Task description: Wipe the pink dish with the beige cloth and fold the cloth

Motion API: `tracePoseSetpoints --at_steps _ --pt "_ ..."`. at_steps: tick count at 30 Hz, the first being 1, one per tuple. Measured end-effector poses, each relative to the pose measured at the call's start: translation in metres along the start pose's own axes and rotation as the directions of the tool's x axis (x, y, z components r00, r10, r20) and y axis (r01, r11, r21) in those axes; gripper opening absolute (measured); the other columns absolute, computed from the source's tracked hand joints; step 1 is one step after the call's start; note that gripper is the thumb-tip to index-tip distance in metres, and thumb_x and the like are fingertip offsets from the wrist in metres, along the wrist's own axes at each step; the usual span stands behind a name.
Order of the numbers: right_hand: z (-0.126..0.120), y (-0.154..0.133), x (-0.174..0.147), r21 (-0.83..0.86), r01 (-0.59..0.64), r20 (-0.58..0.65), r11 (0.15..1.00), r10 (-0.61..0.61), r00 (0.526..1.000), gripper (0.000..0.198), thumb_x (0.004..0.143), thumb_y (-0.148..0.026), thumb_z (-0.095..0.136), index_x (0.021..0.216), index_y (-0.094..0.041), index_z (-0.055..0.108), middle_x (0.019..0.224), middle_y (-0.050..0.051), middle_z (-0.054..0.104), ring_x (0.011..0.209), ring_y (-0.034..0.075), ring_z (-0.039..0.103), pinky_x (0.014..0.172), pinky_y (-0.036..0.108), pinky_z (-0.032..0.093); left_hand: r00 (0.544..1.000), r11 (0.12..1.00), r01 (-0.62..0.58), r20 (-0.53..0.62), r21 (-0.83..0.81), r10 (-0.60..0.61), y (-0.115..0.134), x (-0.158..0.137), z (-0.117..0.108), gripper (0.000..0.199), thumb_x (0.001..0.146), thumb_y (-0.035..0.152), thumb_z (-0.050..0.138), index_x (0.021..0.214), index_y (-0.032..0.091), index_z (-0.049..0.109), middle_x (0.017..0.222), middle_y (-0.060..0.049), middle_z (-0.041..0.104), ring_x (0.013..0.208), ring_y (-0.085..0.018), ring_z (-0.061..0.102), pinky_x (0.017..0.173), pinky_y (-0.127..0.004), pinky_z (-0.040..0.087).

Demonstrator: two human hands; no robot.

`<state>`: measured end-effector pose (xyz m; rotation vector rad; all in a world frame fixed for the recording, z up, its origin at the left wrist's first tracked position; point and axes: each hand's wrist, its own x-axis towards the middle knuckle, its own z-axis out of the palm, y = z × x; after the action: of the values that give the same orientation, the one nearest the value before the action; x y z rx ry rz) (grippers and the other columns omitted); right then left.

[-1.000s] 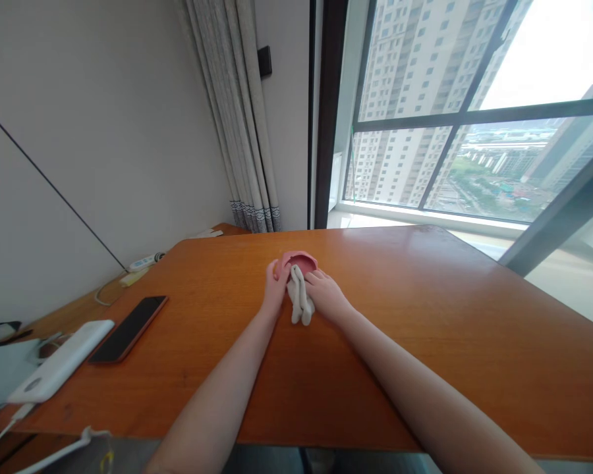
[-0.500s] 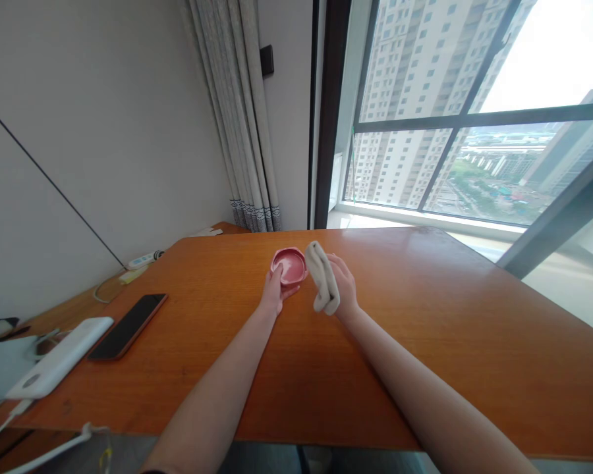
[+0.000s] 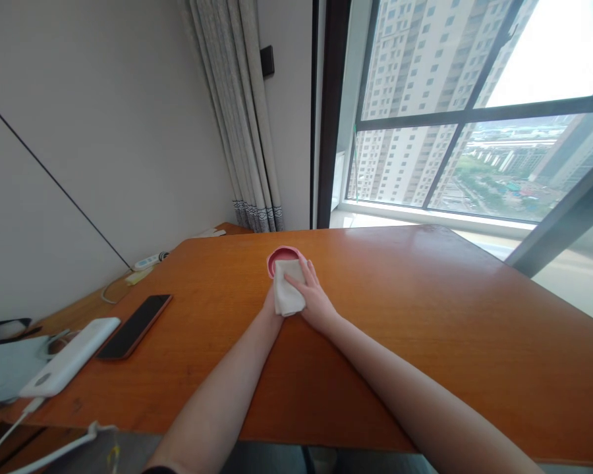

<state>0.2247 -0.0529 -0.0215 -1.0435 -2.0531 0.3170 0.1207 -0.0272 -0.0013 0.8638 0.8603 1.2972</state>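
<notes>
A small pink bowl (image 3: 282, 251) is held over the middle of the wooden table, tilted so that its inside faces me. My left hand (image 3: 271, 304) grips it from the near left; a folded off-white cloth (image 3: 288, 297) covers most of those fingers. With my right hand (image 3: 318, 300) I press the cloth against the bowl, thumb on its front and fingers around the bowl's right side. The cloth hides the lower part of the bowl.
On the left of the table (image 3: 425, 342) lie a dark smartphone (image 3: 136, 326) and a white power bank (image 3: 72, 355) with a cable. A power strip (image 3: 148, 261) sits at the wall. A curtain (image 3: 237, 112) and a large window stand beyond the table.
My right hand has moved left with the cloth, from beside the bowl onto it. The bowl has shifted slightly left and now is partly covered.
</notes>
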Motion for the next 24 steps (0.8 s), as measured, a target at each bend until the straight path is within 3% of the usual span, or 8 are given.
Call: tracePoseSetpoints --at_steps 2,4,8,10,12,16,20,24 --pt "0.001 0.003 0.002 0.121 -0.108 -0.154 0.987 0.126 0.98 0.062 0.075 -0.014 0.057 0.133 -0.029 0.044 0.155 0.004 0.001 0.141 0.029 0.014 0.109 0.047 0.029 0.998 0.998 -0.057 0.041 0.024 0.056 -0.003 -0.005 0.006 0.044 0.091 0.038 0.036 0.105 0.007 0.065 0.096 -0.013 0.07 0.096 -0.017 0.065 0.072 -0.021 0.053" --pt "-0.002 0.008 0.003 0.255 -0.151 -0.318 0.955 0.23 0.92 0.062 0.073 -0.018 0.06 0.133 -0.025 0.042 0.152 0.01 0.013 0.136 0.026 0.028 0.106 0.044 0.033 0.994 0.994 -0.1 0.037 -0.051 0.101 -0.009 -0.01 0.014 0.039 0.083 0.028 0.055 0.121 0.015 0.056 0.119 -0.011 0.063 0.105 -0.016 0.062 0.086 -0.024 0.05" --pt "-0.019 0.017 0.007 0.397 -0.152 -0.483 0.905 0.347 0.804 0.027 0.075 -0.024 0.056 0.101 -0.02 0.059 0.128 0.01 0.049 0.118 0.024 0.048 0.1 0.042 0.039 0.995 0.974 -0.061 0.06 -0.216 0.076 -0.013 -0.017 0.019 0.073 0.064 0.023 0.078 0.128 0.027 0.045 0.131 -0.009 0.054 0.115 -0.021 0.055 0.097 -0.034 0.046" --pt "-0.029 0.025 0.011 0.42 -0.151 -0.447 0.895 0.349 0.824 0.013 0.075 -0.026 0.055 0.085 -0.019 0.061 0.119 0.009 0.057 0.109 0.023 0.054 0.096 0.04 0.042 0.992 0.976 0.01 0.125 -0.219 0.018 -0.005 -0.018 0.014 0.065 0.07 0.038 0.073 0.128 0.03 0.045 0.132 -0.008 0.053 0.117 -0.024 0.054 0.094 -0.04 0.048" --pt "-0.038 0.036 0.014 0.445 -0.153 -0.326 0.882 0.319 0.89 0.012 0.076 -0.028 0.054 0.08 -0.019 0.061 0.112 0.007 0.062 0.102 0.022 0.057 0.092 0.037 0.045 0.98 0.981 0.106 0.182 -0.165 -0.075 0.007 -0.018 0.005 0.059 0.075 0.049 0.064 0.127 0.028 0.047 0.132 -0.011 0.052 0.114 -0.028 0.056 0.088 -0.046 0.051" --pt "-0.034 0.05 0.014 0.441 -0.218 -0.133 0.87 0.304 0.943 0.02 0.077 -0.031 0.053 0.09 -0.02 0.064 0.119 0.007 0.06 0.107 0.022 0.058 0.092 0.037 0.046 0.955 0.969 0.241 0.191 -0.049 -0.228 0.017 -0.013 -0.008 0.059 0.072 0.04 0.069 0.125 0.023 0.051 0.125 -0.015 0.056 0.103 -0.03 0.061 0.079 -0.048 0.054" --pt "-0.001 0.035 0.008 0.401 -0.273 -0.299 0.874 0.407 0.863 0.054 0.078 -0.034 0.054 0.129 -0.02 0.046 0.139 0.012 0.043 0.128 0.023 0.041 0.103 0.04 0.037 0.994 0.98 0.09 0.077 -0.177 -0.077 0.006 -0.004 -0.004 0.063 0.072 0.03 0.07 0.129 0.03 0.045 0.127 -0.008 0.056 0.103 -0.025 0.062 0.078 -0.041 0.056" --pt "0.021 0.017 0.007 0.52 -0.355 -0.301 0.777 0.556 0.775 0.053 0.088 -0.04 0.037 0.136 -0.017 0.038 0.127 0.013 0.054 0.118 0.022 0.051 0.098 0.039 0.043 0.998 0.976 -0.029 -0.066 -0.217 0.015 -0.003 0.0 0.0 0.09 0.065 0.022 0.077 0.138 0.037 0.027 0.136 -0.005 0.048 0.105 -0.021 0.061 0.083 -0.035 0.054"
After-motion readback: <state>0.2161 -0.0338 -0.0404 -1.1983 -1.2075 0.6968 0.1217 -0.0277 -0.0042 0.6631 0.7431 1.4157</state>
